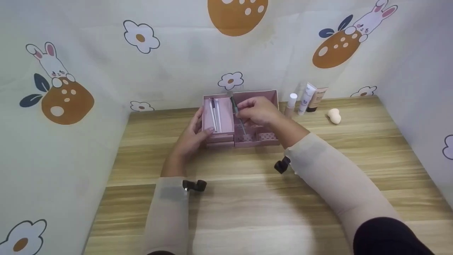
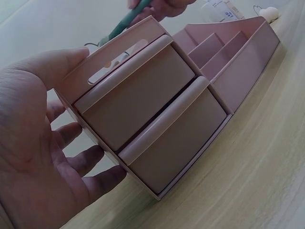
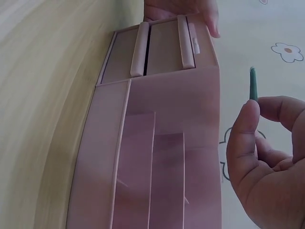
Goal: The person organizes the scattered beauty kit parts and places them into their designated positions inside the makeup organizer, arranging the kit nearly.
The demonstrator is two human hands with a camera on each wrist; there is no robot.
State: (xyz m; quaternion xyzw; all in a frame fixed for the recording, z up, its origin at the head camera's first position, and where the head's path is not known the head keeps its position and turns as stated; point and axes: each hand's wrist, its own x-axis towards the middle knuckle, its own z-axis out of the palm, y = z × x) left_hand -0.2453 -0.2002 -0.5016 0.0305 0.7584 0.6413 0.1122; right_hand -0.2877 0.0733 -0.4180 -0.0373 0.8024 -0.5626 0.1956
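A pink desktop organizer (image 1: 228, 122) stands against the back wall, with a raised tray over two drawers (image 2: 138, 95) on its left and divided compartments (image 3: 167, 181) on its right. My left hand (image 1: 191, 140) holds its left side, thumb over the tray's rim and fingers along the outer wall. Above the organizer, my right hand (image 1: 260, 111) pinches a slim green pencil-like stick (image 3: 253, 86) between thumb and index finger; its exact kind I cannot tell. Several thin white and dark sticks (image 1: 217, 115) lie in the raised tray.
Right of the organizer stand a bottle with a white cap (image 1: 292, 102), a white tube (image 1: 307, 97) and a beige tube with a dark cap (image 1: 316, 99). A peanut-shaped beige sponge (image 1: 334, 116) lies farther right on the wooden table (image 1: 233, 198). Patterned cloth walls (image 1: 177, 63) surround the table.
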